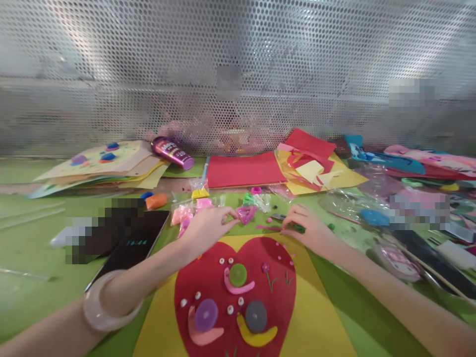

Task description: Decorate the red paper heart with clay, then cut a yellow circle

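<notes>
A red paper heart (275, 277) lies on a yellow sheet (320, 317) in front of me, decorated with three clay snails, small white dots and tiny flowers. My left hand (206, 225) reaches past the heart's top edge, its fingertips pinching at a small bag of magenta clay (246, 213). My right hand (307, 228) rests fingers-down on the green table just beyond the heart, touching a thin pink clay strip (268, 228) and a small green piece; whether it grips them is unclear. A pale bangle (97, 310) circles my left wrist.
Small clay bags in pink, yellow and green (193, 208) lie behind the hands. A dark phone (134, 245) sits at left. A purple tube (171, 152), paper stacks (104, 166), red sheets (243, 169) and cut scraps (312, 168) line a perforated metal wall (238, 74). Packaging clutters the right.
</notes>
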`<state>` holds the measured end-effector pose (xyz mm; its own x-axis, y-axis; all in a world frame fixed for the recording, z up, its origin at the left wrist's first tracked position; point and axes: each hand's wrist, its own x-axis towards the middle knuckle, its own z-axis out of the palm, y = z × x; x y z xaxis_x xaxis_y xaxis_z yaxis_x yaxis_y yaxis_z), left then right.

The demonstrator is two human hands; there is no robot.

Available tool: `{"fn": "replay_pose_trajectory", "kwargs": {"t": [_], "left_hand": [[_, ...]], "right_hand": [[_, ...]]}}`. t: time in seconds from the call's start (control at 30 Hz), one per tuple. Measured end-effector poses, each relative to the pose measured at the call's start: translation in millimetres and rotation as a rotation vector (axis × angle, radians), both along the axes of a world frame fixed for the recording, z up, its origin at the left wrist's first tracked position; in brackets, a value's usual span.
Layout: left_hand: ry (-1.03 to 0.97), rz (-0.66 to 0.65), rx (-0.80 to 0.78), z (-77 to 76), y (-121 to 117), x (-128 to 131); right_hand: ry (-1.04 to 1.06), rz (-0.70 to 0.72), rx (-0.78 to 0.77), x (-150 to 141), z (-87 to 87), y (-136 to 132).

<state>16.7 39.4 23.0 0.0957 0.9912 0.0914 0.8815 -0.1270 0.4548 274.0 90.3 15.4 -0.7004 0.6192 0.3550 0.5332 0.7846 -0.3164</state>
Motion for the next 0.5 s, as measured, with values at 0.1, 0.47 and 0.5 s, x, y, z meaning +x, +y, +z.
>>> {"fn": "replay_pose_trajectory", "kwargs": {"t": [0.1, 0.47, 0.5], "left_hand": [[0.097, -0.023, -0.029, -4.1, -1.4, -3.4], [0.337, -0.079, -0.008, -15.1, -5.1, -2.6], [0.346, -0.080, -0.004, -15.5, -5.4, -2.8]], "right_hand": [[-0.071, -0.012, 0.004, 2.6, -4.3, 3.6], [-0.124, -0.056, 0.075, -0.2, -4.3, 5.3], [-0.134, -0.057, 0.081, 0.1, -4.8, 5.9]]}}
